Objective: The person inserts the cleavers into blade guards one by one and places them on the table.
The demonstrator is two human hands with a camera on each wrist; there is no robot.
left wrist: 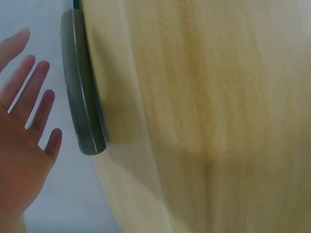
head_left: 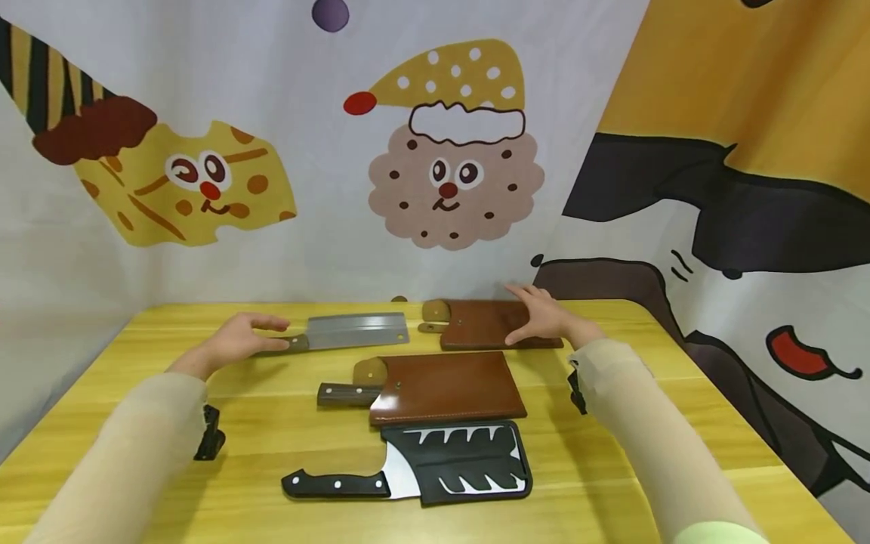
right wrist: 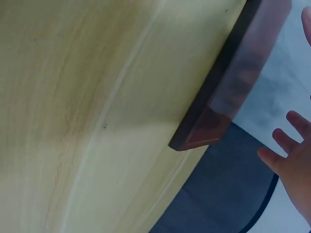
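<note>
At the back left of the table lies a bare cleaver [head_left: 356, 331] with a wooden handle [left wrist: 83, 87]. My left hand [head_left: 236, 340] is beside that handle, fingers extended; in the left wrist view the hand [left wrist: 24, 131] shows a gap to it. At the back right a brown leather sheath [head_left: 479, 325] covers another knife, whose handle end [head_left: 432, 328] sticks out to the left. Over the right part of this sheath my right hand [head_left: 544, 316] spreads its fingers and thumb. The right wrist view has the sheath's edge [right wrist: 221, 92] beside the loosely spread hand [right wrist: 294, 165].
Nearer the front lies a larger brown sheath [head_left: 448, 387] with a dark knife handle [head_left: 348, 394] protruding. In front of it is a black-handled cleaver [head_left: 336, 484] in a black and white guard [head_left: 469, 462]. A cartoon-printed curtain [head_left: 326, 257] hangs behind the wooden table [head_left: 224, 483].
</note>
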